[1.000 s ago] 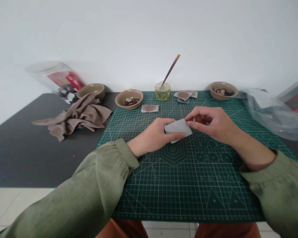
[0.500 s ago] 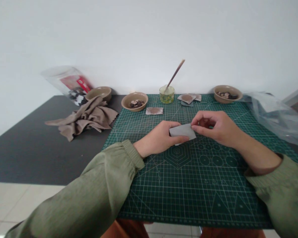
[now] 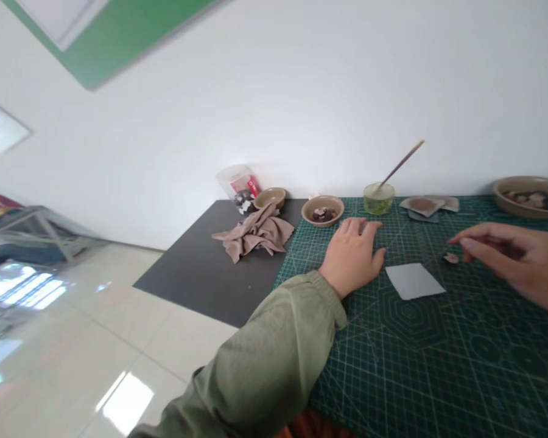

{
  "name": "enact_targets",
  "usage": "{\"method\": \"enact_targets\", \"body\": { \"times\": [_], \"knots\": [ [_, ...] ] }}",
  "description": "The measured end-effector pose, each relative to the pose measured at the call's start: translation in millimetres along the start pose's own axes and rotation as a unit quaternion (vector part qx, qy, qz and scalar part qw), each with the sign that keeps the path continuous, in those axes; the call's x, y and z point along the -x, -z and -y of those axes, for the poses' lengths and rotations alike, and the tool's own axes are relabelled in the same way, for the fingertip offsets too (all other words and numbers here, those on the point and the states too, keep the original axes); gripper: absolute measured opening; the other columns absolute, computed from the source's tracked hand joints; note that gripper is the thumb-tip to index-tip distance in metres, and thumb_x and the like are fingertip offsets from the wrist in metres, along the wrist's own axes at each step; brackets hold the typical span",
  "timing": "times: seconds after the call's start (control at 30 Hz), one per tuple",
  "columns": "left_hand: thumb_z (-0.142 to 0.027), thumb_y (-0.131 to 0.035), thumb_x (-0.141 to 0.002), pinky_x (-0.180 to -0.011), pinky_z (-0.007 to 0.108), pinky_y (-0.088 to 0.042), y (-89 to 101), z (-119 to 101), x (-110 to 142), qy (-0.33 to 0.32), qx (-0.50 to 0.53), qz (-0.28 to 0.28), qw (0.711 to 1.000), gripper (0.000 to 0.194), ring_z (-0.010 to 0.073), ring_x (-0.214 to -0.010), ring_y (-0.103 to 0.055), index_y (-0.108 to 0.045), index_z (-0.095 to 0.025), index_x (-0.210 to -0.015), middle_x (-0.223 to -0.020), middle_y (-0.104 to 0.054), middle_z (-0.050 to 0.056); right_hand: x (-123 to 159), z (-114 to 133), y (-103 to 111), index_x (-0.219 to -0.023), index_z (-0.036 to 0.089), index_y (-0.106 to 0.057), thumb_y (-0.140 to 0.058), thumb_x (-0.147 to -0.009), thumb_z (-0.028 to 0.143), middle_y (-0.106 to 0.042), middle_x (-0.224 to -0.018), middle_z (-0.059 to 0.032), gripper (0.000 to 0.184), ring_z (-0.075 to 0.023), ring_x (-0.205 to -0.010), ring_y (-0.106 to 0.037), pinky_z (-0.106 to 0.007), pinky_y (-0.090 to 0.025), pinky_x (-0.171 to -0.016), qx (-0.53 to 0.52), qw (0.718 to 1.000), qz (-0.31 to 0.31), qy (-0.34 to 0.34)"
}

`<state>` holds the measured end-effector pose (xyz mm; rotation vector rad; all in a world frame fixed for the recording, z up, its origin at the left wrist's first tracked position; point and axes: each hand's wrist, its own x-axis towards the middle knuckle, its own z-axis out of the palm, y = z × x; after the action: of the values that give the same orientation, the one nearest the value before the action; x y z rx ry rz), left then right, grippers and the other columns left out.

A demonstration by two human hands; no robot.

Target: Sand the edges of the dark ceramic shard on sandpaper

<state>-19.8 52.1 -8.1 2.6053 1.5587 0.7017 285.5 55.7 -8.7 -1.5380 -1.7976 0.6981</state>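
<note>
A pale grey square sheet [image 3: 414, 281] lies on the green cutting mat [image 3: 393, 377] between my hands, touched by neither. My left hand [image 3: 354, 255] reaches over a small pale piece [image 3: 346, 225], its fingers stretched forward and thumb apart. The fingers mostly cover that piece, and I cannot tell whether they touch it. At the right, my right hand [image 3: 516, 258] has thumb and forefinger drawn together, with nothing visible between their tips. Just below these tips a small pale chip with a dark edge [image 3: 451, 258] rests on the mat.
Bowls of chips stand left [image 3: 323, 211] and right [image 3: 532, 198] at the back. Between them are a green-patterned cup [image 3: 379, 199] with a stick [image 3: 402, 163] and some stained sheets [image 3: 422, 205]. A brown cloth [image 3: 258, 234], another bowl [image 3: 270, 198] and a clear bag [image 3: 242, 188] are farther left.
The view has swung left. The grey sheet, held by my left hand before, now lies on the mat. My left hand has moved to the small piece behind it; my right hand has moved off the sheet.
</note>
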Motion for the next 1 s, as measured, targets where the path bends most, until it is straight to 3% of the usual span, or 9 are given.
{"method": "enact_targets", "body": {
  "times": [0.13, 0.33, 0.43, 0.57, 0.8, 0.9, 1.0],
  "knots": [
    [-0.041, -0.064, -0.108, -0.124, 0.054, -0.049, -5.7, 7.2, 3.7, 0.027, -0.037, 0.015, 0.999, 0.047, 0.0358, -0.142, -0.059, -0.062, -0.016, -0.149, -0.147, -0.066, 0.019, -3.4, -10.2, -1.6, -0.100, 0.040, -0.086, -0.078, -0.088, 0.067, -0.087, -0.103, -0.0113, 0.031, -0.0332, -0.083, -0.080, -0.049, -0.055, -0.077, -0.008, 1.000, 0.013, -0.010],
    [-0.045, -0.063, -0.108, -0.118, 0.049, -0.053, -1.8, 7.5, 1.2, 0.030, -0.049, 0.020, 0.998, 0.047, 0.0342, -0.133, -0.062, -0.064, -0.016, -0.146, -0.136, -0.067, 0.018, -4.4, -17.3, -2.9, -0.104, 0.038, -0.086, -0.076, -0.093, 0.065, -0.087, -0.108, -0.0122, 0.030, -0.0346, -0.091, -0.082, -0.050, -0.056, -0.081, 0.001, 1.000, 0.013, 0.008],
    [-0.041, -0.065, -0.107, -0.126, 0.050, -0.047, -0.6, 9.6, -0.5, 0.038, -0.039, 0.014, 0.998, 0.051, 0.0353, -0.142, -0.057, -0.060, -0.015, -0.150, -0.144, -0.063, 0.019, -1.6, -10.1, -2.5, -0.105, 0.036, -0.085, -0.072, -0.100, 0.063, -0.086, -0.099, -0.0117, 0.030, -0.0320, -0.081, -0.080, -0.048, -0.055, -0.076, 0.015, 0.999, 0.020, 0.029],
    [-0.035, -0.065, -0.106, -0.121, 0.056, -0.049, -2.2, 14.4, -1.6, 0.046, -0.012, 0.021, 0.999, 0.048, 0.0375, -0.134, -0.061, -0.061, -0.014, -0.149, -0.134, -0.066, 0.020, 0.5, -0.5, -2.9, -0.109, 0.032, -0.082, -0.062, -0.107, 0.064, -0.084, -0.090, -0.0087, 0.038, -0.0304, -0.077, -0.077, -0.045, -0.055, -0.074, 0.022, 0.998, 0.036, 0.055],
    [-0.023, -0.076, -0.099, -0.124, 0.060, -0.043, 0.2, 19.5, -5.9, 0.062, 0.090, -0.008, 0.994, 0.041, 0.0365, -0.133, -0.061, -0.066, -0.017, -0.139, -0.129, -0.069, 0.015, -4.8, -11.8, -7.8, -0.112, 0.024, -0.082, -0.063, -0.107, 0.062, -0.083, -0.085, -0.0073, 0.042, -0.0266, -0.070, -0.075, -0.039, -0.056, -0.067, 0.006, 0.994, 0.037, 0.106],
    [-0.017, -0.079, -0.096, -0.107, 0.050, -0.055, 1.3, 15.7, -9.3, 0.070, 0.172, -0.018, 0.982, 0.039, 0.0295, -0.109, -0.069, -0.069, -0.018, -0.133, -0.111, -0.073, 0.009, -5.1, -14.6, -10.6, -0.118, 0.023, -0.081, -0.064, -0.107, 0.062, -0.082, -0.087, -0.0070, 0.044, -0.0247, -0.071, -0.073, -0.036, -0.053, -0.065, -0.004, 0.994, 0.041, 0.099],
    [-0.023, -0.082, -0.097, -0.085, 0.035, -0.058, 0.6, 6.6, -12.3, 0.052, 0.281, -0.003, 0.958, 0.036, 0.0204, -0.086, -0.070, -0.070, -0.018, -0.131, -0.094, -0.073, 0.003, -3.1, -11.0, -13.2, -0.137, 0.025, -0.077, -0.069, -0.103, 0.066, -0.076, -0.082, -0.0032, 0.054, -0.0213, -0.065, -0.064, -0.033, -0.046, -0.058, -0.021, 0.994, 0.066, 0.090]
  ]
}}
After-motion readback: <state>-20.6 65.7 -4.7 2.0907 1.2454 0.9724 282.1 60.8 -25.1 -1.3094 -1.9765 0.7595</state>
